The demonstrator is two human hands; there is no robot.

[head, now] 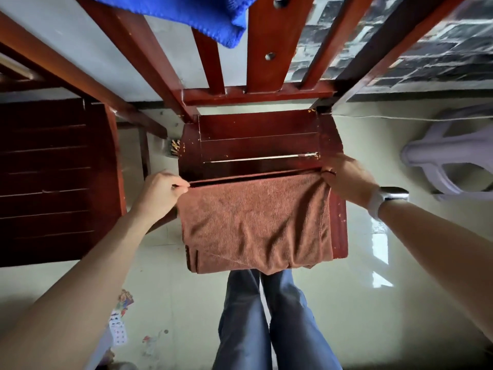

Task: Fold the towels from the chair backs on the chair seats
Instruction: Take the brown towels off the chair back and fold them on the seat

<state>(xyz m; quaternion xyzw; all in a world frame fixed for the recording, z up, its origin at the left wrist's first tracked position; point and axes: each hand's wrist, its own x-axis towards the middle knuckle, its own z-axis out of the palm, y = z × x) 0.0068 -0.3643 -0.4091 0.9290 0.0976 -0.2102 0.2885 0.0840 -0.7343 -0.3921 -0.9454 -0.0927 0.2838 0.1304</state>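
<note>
Taking the chair seat [256, 145] as my landmark: its far half lies bare, so I can pass a hand there, while the brown towel [253, 222] covers the near half and hangs over the front edge. Beyond the seat the backrest slats [269, 49] block me, with a blue towel [192, 12] draped above. A second chair [53, 177] crowds the left; open floor [373, 249] lies right, a white stool [448, 161] farther off.

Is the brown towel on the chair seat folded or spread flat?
Folded: the brown towel shows doubled layers at its far edge, pinched by both hands.
</note>
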